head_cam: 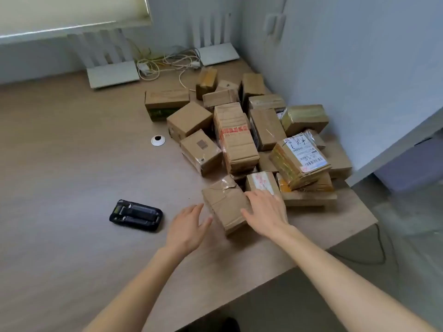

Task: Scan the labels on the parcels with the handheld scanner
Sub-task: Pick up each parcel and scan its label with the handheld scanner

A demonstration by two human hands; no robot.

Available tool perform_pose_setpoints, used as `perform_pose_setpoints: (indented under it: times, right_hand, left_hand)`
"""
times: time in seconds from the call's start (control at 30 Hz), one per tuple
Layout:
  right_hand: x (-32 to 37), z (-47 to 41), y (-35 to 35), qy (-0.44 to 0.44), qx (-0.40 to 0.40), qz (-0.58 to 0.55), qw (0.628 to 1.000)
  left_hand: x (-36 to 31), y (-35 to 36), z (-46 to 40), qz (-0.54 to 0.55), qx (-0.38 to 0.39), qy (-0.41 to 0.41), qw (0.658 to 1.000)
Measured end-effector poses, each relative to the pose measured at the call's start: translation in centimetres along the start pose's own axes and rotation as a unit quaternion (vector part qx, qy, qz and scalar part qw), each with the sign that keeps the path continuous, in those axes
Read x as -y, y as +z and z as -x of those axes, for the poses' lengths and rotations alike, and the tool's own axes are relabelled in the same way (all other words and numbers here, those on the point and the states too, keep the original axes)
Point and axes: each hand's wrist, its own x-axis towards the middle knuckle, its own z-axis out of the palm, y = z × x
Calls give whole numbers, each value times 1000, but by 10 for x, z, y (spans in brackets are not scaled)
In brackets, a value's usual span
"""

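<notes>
A black handheld scanner [136, 216] lies flat on the wooden table [60, 188], left of my hands. A pile of several brown cardboard parcels [236, 137] fills the table's right side; one parcel with a white printed label [302, 160] lies on top at the right. The nearest small brown parcel [225, 203] sits at the front of the pile. My right hand [266, 213] lies on its right side with fingers spread. My left hand [188, 225] is open just left of it, thumb near its lower corner. No label shows on this parcel's visible faces.
A white round cable grommet [158, 140] is set in the table left of the pile. Two white routers [112, 73] and tangled cables [167, 63] sit at the back. A grey wall [335, 68] borders the right. The table's edge runs diagonally at lower right.
</notes>
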Motion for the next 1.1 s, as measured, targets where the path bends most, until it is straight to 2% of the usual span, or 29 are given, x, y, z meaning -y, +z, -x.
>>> perform_pose_setpoints:
  times: [0.17, 0.3, 0.47, 0.63, 0.73, 0.83, 0.9, 1.03, 1.1]
  right_hand:
    - [-4, -21, 15, -16, -30, 15, 999]
    - [-1, -24, 22, -20, -32, 27, 999]
    - [8, -20, 22, -6, -48, -42, 998]
    - [24, -17, 4, -6, -71, -113, 991]
    - [33, -14, -10, -8, -78, -167, 983]
    - [46, -12, -21, -35, -44, -215, 975]
    - [55, -11, -26, -50, -19, -246, 968]
    - [71, -8, -26, -70, -3, -292, 954]
    - [78, -7, -22, -74, 28, -334, 939]
  left_hand:
    - [-8, 27, -22, 93, 23, -27, 995]
    - [-13, 40, -26, 222, -3, -35, 974]
    - [-12, 35, -21, 378, -35, -105, 919]
    - [-17, 6, -13, 511, -90, -82, 851]
    - [-15, -9, -5, 533, -125, -78, 833]
    - [-9, -18, 4, 533, -170, -93, 824]
    - [-4, -25, 10, 541, -181, -118, 812]
    - [15, -35, 22, 555, -199, -100, 801]
    - [25, -39, 28, 579, -206, -100, 782]
